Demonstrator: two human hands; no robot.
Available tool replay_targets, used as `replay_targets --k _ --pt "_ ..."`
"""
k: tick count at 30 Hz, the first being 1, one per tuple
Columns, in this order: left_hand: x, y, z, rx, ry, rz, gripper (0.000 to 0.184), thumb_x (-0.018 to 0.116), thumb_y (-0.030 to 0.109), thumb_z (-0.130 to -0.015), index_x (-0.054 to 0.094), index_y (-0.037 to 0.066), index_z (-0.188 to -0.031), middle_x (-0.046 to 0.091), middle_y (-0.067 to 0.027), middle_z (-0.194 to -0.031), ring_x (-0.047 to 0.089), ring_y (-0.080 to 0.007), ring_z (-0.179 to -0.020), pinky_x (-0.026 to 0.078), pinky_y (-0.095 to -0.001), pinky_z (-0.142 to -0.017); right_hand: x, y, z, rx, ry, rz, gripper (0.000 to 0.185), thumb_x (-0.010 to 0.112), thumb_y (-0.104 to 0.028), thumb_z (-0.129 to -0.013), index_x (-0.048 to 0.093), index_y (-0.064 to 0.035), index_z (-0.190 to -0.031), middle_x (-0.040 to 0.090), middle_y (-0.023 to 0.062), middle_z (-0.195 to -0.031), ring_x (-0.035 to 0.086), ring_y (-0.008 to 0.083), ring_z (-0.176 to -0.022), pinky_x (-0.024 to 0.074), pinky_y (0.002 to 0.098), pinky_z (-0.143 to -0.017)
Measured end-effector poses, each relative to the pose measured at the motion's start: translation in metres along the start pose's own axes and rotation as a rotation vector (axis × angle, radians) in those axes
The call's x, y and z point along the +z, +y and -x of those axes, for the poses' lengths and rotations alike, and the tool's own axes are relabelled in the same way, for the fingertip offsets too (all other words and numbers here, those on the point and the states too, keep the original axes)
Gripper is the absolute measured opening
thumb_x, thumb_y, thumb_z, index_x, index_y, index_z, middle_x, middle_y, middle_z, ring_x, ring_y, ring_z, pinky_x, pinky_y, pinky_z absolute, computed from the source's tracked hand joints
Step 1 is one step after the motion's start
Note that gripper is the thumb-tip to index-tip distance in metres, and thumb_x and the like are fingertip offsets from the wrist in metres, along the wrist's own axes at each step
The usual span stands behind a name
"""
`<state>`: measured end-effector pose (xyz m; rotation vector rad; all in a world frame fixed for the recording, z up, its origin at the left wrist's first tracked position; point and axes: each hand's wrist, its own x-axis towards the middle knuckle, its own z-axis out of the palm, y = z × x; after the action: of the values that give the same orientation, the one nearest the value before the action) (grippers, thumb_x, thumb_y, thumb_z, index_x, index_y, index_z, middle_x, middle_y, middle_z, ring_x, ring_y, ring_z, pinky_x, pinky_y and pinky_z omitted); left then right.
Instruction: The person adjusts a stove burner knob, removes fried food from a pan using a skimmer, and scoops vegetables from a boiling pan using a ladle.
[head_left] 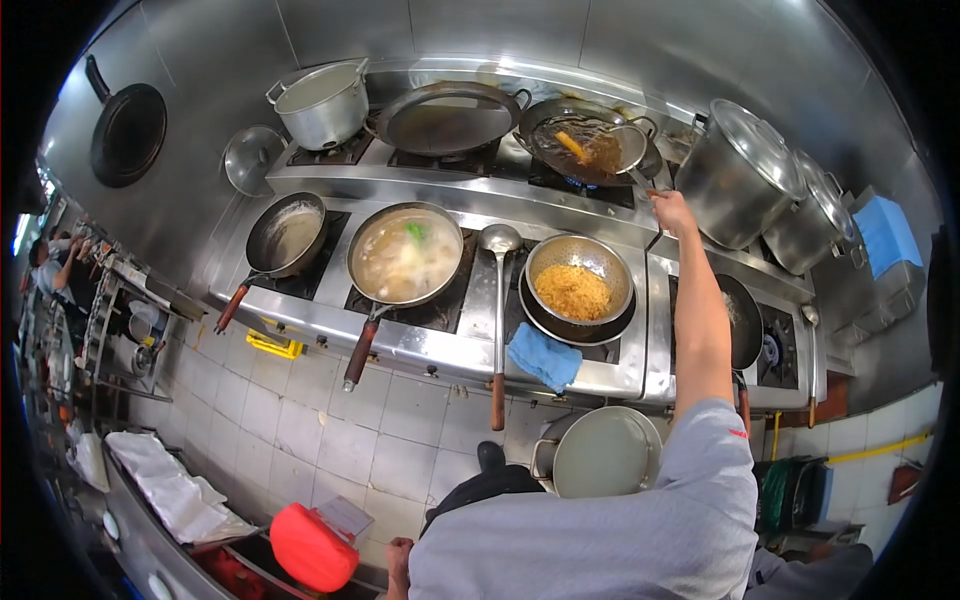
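My right hand (674, 212) reaches to the back of the stove, its fingers wrapped round the handle of a wire skimmer (628, 148). The skimmer's round head hangs over the right side of a wok of dark oil (556, 128). A golden-brown fried piece (572, 146) lies in that oil, with darker bits beside it. Low at my side, my left hand (398, 562) is curled closed with no object visible in it. Nearer me on the stove, a perforated metal bowl (602, 250) of golden fried bits (571, 293) rests in a dark pan.
A pan of pale, steaming liquid (405, 255), a smaller frying pan (286, 234) and a ladle (499, 300) occupy the front. Tall lidded pots (735, 180) stand right. A blue cloth (545, 357) hangs at the edge; a large pot (603, 455) is below. A red stool (312, 548) stands behind.
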<state>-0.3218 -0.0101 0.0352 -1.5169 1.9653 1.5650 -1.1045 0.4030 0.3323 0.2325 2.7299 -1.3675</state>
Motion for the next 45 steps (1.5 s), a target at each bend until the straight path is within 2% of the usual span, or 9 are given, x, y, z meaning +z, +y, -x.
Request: replay_targets --k 1,3,6,13,25,29,34,41,45 --pt "0.002 0.002 0.001 -0.008 0.011 -0.040 0.015 0.056 0.010 -0.067 0.060 -0.002 -0.075 0.060 -0.0098 -0.066 0.055 -0.0148 -0.060 0.045 -0.0270 -0.057 0.003 -0.002 0.002 -0.001 0.000 0.002 0.023 0.048 -0.019 -0.079 0.058 0.0007 -0.085 0.048 0.0065 -0.053 0.045 0.0139 -0.041 0.0323 0.0278 -0.036" --pt "0.005 0.002 0.000 -0.018 0.021 -0.078 0.014 0.057 0.010 -0.067 0.059 -0.002 -0.075 0.060 -0.0093 -0.066 0.055 -0.0141 -0.059 0.045 -0.0266 -0.056 0.012 -0.006 0.006 -0.004 -0.073 -0.183 0.020 0.046 -0.018 -0.082 0.056 -0.0007 -0.085 0.043 -0.0002 -0.052 0.038 0.0090 -0.038 0.0252 0.0242 -0.032" --pt "0.006 0.005 -0.001 -0.004 -0.026 0.008 0.012 0.057 0.008 -0.067 0.059 -0.003 -0.074 0.059 -0.0085 -0.065 0.054 -0.0135 -0.058 0.044 -0.0262 -0.055 0.022 -0.013 0.010 -0.012 -0.168 -0.242 0.018 0.046 -0.015 -0.083 0.054 0.0001 -0.088 0.043 -0.0011 -0.055 0.035 0.0075 -0.039 0.0253 0.0227 -0.032" --pt "0.006 0.007 -0.011 -0.014 -0.018 0.085 0.013 0.054 0.004 -0.065 0.058 -0.004 -0.074 0.059 -0.0094 -0.066 0.054 -0.0147 -0.060 0.044 -0.0266 -0.055 0.051 -0.028 0.038 0.033 -0.230 -0.513 0.011 0.047 -0.013 -0.084 0.050 -0.0029 -0.085 0.044 -0.0007 -0.060 0.036 0.0042 -0.043 0.0240 0.0170 -0.032" --pt "-0.003 -0.034 -0.023 0.027 -0.019 0.081 0.014 0.054 0.007 -0.066 0.059 -0.004 -0.074 0.060 -0.0097 -0.066 0.055 -0.0143 -0.061 0.044 -0.0264 -0.057 0.060 -0.011 0.064 0.120 -0.349 -0.949 0.010 0.044 -0.012 -0.085 0.046 -0.0028 -0.081 0.043 0.0011 -0.063 0.030 0.0032 -0.043 0.0202 0.0162 -0.032" --pt "-0.011 -0.049 -0.026 0.023 -0.023 0.067 0.015 0.055 0.009 -0.067 0.060 -0.004 -0.074 0.060 -0.0095 -0.065 0.055 -0.0140 -0.060 0.045 -0.0265 -0.056 0.064 -0.018 0.085 0.126 -0.288 -0.970 0.012 0.040 -0.015 -0.088 0.040 -0.0065 -0.080 0.040 -0.0005 -0.062 0.024 0.0018 -0.042 0.0161 0.0151 -0.032" --pt "-0.022 -0.054 -0.021 0.011 -0.016 0.043 0.015 0.055 0.009 -0.068 0.060 -0.004 -0.074 0.060 -0.0095 -0.065 0.055 -0.0144 -0.060 0.044 -0.0265 -0.056 0.070 -0.022 0.109 0.033 -0.219 -1.077 0.009 0.040 -0.014 -0.087 0.041 -0.0060 -0.083 0.041 -0.0002 -0.063 0.027 0.0027 -0.042 0.0175 0.0156 -0.031" --pt "-0.036 -0.052 -0.007 -0.023 -0.011 0.067 0.014 0.054 0.006 -0.068 0.060 -0.004 -0.076 0.060 -0.0112 -0.068 0.055 -0.0154 -0.063 0.045 -0.0274 -0.058 0.084 -0.040 0.118 -0.013 -0.057 -1.037 0.009 0.042 -0.009 -0.084 0.047 -0.0023 -0.079 0.045 0.0042 -0.063 0.036 0.0068 -0.043 0.0231 0.0196 -0.032" --pt "-0.045 -0.066 -0.004 -0.017 0.006 0.019 0.016 0.053 0.007 -0.067 0.060 -0.004 -0.077 0.060 -0.0122 -0.070 0.056 -0.0165 -0.064 0.045 -0.0279 -0.058 0.086 -0.051 0.136 0.004 0.007 -1.044 0.011 0.042 -0.010 -0.086 0.045 -0.0005 -0.082 0.044 0.0032 -0.062 0.035 0.0060 -0.043 0.0221 0.0179 -0.033"
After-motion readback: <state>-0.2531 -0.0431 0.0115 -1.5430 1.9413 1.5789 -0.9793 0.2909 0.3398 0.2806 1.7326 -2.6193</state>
